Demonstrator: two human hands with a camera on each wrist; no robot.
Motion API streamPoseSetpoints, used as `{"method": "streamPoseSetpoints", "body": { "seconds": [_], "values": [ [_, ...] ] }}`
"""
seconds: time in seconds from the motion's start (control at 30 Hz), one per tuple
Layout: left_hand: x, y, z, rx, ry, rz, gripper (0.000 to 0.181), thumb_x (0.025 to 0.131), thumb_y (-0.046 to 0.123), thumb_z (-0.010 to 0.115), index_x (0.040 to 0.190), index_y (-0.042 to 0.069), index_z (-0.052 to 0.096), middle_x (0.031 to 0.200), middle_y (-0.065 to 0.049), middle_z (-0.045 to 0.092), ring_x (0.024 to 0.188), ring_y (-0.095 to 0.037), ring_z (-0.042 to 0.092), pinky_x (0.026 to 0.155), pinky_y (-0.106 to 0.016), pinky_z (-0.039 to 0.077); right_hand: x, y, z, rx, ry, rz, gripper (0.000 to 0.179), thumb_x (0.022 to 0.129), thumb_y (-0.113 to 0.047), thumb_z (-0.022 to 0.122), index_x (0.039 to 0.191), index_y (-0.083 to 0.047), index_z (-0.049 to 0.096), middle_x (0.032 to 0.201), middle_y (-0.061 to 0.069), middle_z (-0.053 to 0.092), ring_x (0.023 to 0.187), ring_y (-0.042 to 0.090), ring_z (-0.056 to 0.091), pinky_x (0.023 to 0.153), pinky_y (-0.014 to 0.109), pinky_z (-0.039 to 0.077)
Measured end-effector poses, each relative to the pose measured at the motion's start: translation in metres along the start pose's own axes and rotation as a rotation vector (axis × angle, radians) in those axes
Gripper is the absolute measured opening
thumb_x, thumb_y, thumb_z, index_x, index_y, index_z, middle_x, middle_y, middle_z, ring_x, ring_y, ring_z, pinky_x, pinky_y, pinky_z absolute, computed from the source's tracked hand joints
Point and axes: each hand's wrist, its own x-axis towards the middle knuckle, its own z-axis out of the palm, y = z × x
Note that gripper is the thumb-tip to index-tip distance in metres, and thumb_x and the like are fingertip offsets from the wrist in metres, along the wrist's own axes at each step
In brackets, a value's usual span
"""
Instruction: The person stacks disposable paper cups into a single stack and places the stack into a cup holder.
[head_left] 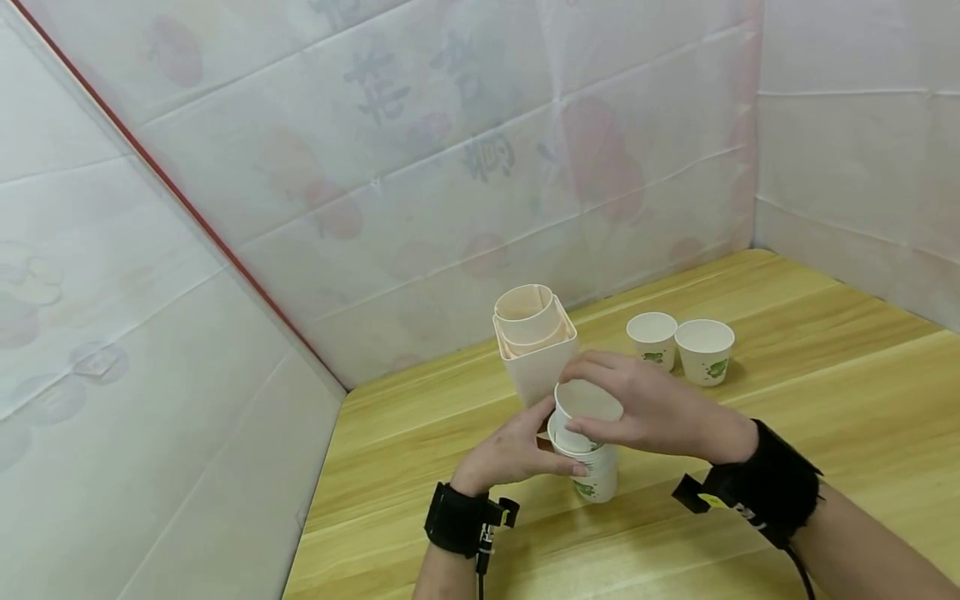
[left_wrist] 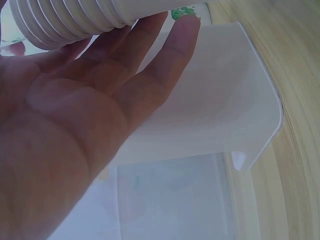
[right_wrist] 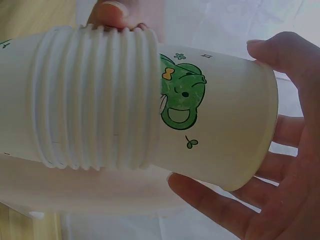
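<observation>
A stack of white paper cups (head_left: pixel 602 483) stands upright on the table, its several rims packed close together in the right wrist view. My left hand (head_left: pixel 506 454) grips the stack just under those rims, thumb on the near side. The top paper cup (right_wrist: pixel 225 125), printed with a green cartoon animal, sticks well up out of the stack with its lower part inside. My right hand (head_left: pixel 648 404) holds this cup near its rim, thumb on one side and fingers on the other. Right behind the stack is a white square-walled container (head_left: pixel 536 375) with a round tube (head_left: pixel 534 321) inside.
Two more white paper cups, one at the left (head_left: pixel 652 337) and one at the right (head_left: pixel 705 354), stand side by side on the wooden table (head_left: pixel 420 433). Printed cloth walls (head_left: pixel 450 208) close off the back and sides.
</observation>
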Motion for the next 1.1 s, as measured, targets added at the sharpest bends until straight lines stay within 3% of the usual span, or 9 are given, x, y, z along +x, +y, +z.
{"method": "streamPoseSetpoints", "body": {
  "seconds": [0.2, 0.37, 0.53, 0.83, 1.1],
  "values": [
    [0.000, 0.001, 0.000, -0.019, -0.007, 0.007, 0.076, 0.083, 0.014, 0.081, 0.144, 0.032, 0.039, 0.133, 0.005, 0.056, 0.118, -0.007, 0.059, 0.095, -0.035, 0.054, -0.002, 0.000, 0.008, -0.042, -0.102, 0.037, 0.044, 0.090, -0.044, 0.071, 0.124, -0.017, 0.064, 0.123, -0.006, 0.063, 0.104, 0.010, 0.064, 0.083, 0.029, 0.057],
    [-0.001, 0.002, 0.000, -0.020, -0.012, 0.009, 0.076, 0.084, 0.014, 0.080, 0.144, 0.034, 0.038, 0.130, 0.000, 0.059, 0.115, -0.008, 0.061, 0.094, -0.035, 0.055, -0.003, 0.002, 0.011, -0.053, -0.169, 0.066, 0.042, 0.091, -0.046, 0.069, 0.122, -0.019, 0.064, 0.121, -0.008, 0.062, 0.093, 0.008, 0.064, 0.076, 0.027, 0.055],
    [-0.001, 0.002, 0.001, -0.014, -0.008, -0.001, 0.077, 0.084, 0.015, 0.080, 0.143, 0.038, 0.038, 0.128, 0.005, 0.058, 0.114, -0.007, 0.060, 0.093, -0.034, 0.055, -0.005, 0.003, 0.012, -0.034, -0.216, 0.099, 0.042, 0.090, -0.047, 0.069, 0.122, -0.020, 0.063, 0.121, -0.009, 0.061, 0.082, 0.003, 0.061, 0.073, 0.025, 0.054],
    [-0.001, 0.003, 0.000, -0.030, -0.007, 0.010, 0.078, 0.083, 0.012, 0.081, 0.143, 0.038, 0.039, 0.132, -0.003, 0.056, 0.118, -0.013, 0.058, 0.092, -0.033, 0.056, -0.006, 0.000, 0.011, 0.065, -0.350, 0.219, 0.059, 0.093, -0.054, 0.062, 0.140, -0.020, 0.051, 0.136, -0.001, 0.054, 0.101, 0.011, 0.063, 0.084, 0.033, 0.055],
    [-0.002, 0.005, 0.000, -0.029, -0.006, 0.010, 0.079, 0.083, 0.013, 0.081, 0.144, 0.038, 0.038, 0.134, -0.007, 0.055, 0.120, -0.017, 0.058, 0.093, -0.036, 0.056, -0.008, 0.002, 0.009, 0.088, -0.355, 0.220, 0.064, 0.090, -0.059, 0.062, 0.138, -0.018, 0.053, 0.134, 0.001, 0.054, 0.114, 0.020, 0.060, 0.089, 0.041, 0.054]
  ]
}}
